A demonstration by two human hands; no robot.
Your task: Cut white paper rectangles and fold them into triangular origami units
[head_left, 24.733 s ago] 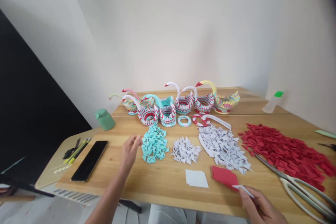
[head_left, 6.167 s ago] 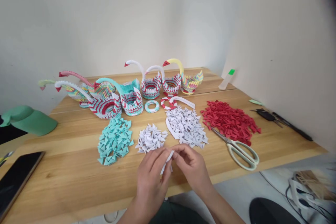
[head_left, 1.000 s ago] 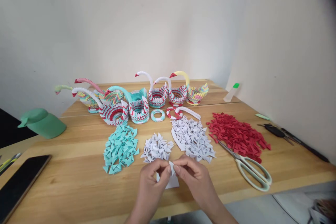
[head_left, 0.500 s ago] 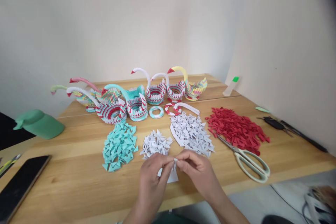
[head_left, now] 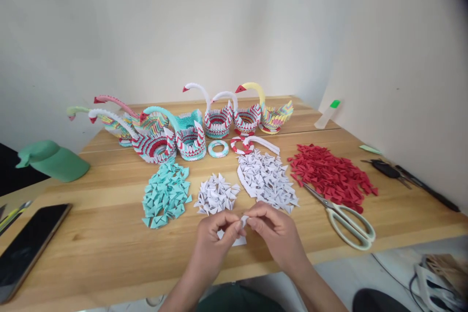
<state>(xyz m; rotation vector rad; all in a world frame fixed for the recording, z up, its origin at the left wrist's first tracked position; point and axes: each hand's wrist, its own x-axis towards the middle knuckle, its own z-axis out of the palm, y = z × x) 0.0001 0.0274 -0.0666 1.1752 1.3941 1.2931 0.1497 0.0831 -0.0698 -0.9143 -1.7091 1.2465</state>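
A small folded white paper piece [head_left: 244,221] is pinched between my left hand [head_left: 217,236] and my right hand [head_left: 275,232], both closed at the fingertips over the front of the table. Beneath them on the wood lies flat white paper [head_left: 239,241], partly covered by my left hand. Just beyond my hands is a small pile of folded white paper triangles [head_left: 217,194]. Another, larger white pile [head_left: 268,180] spreads to its right. Turquoise triangles [head_left: 166,195] lie to the left, and red triangles [head_left: 331,173] to the right.
Several folded-paper swans [head_left: 155,144] stand at the back, with a turquoise-and-white ring [head_left: 218,149] and a red-and-white ring [head_left: 239,146] before them. Scissors [head_left: 349,226] rest at right, near keys [head_left: 386,169]. A phone [head_left: 32,246] and a green cap [head_left: 54,161] are at left.
The folded white piece between my fingertips has turned and is tilted now. My hands stay close together. The whole view has shifted slightly, with the table's front items appearing higher.
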